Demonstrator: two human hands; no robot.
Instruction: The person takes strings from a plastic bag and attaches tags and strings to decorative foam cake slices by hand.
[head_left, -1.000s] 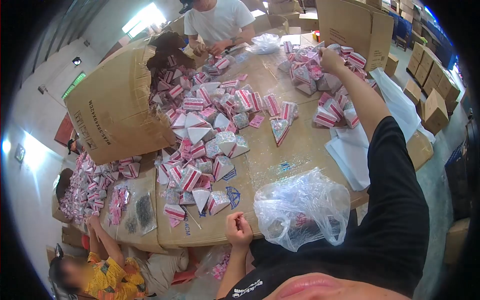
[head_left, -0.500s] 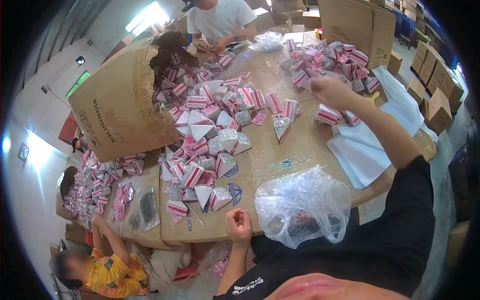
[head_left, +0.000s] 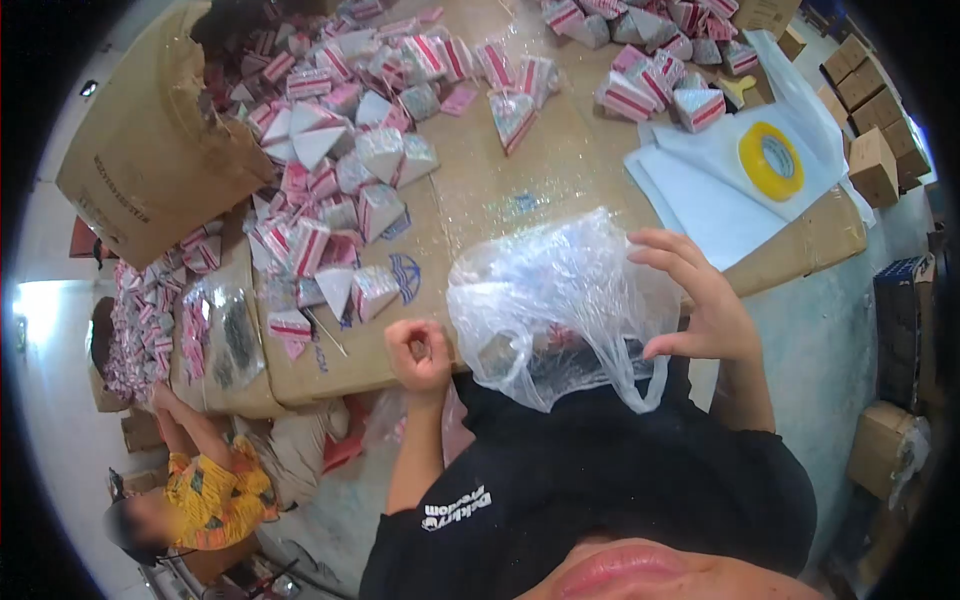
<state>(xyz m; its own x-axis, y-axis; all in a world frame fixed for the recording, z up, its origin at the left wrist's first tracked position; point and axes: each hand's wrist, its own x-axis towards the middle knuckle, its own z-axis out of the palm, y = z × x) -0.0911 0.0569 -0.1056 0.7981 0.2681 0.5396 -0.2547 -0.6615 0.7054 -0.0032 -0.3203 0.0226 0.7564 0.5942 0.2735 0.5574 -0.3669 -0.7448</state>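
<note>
A clear plastic bag (head_left: pixel 565 290) with loop handles lies crumpled at the table's near edge, with some pinkish-red print or content showing through. My right hand (head_left: pixel 705 305) is at the bag's right side, fingers and thumb spread and curved; I cannot tell whether they touch the plastic. Left of the bag, my left hand (head_left: pixel 420 352) is curled into a loose fist by the table edge, a hollow visible inside it. Beyond it lies a large heap of wrapped cake-slice-shaped pieces (head_left: pixel 380 155), white with pink-red stripes. One such wedge (head_left: pixel 511 120) lies apart in the middle.
A torn cardboard box (head_left: pixel 150 150) lies tipped at the left. White sheets (head_left: pixel 700 185) and a yellow tape roll (head_left: pixel 770 162) lie at the right, near another pile of wedges (head_left: pixel 630 90). A co-worker in a yellow patterned shirt (head_left: pixel 220 500) sits at lower left.
My right hand has come back from the far right pile to the bag, and its fingers have spread. The view has tilted down, and the tape roll now shows on the sheets.
</note>
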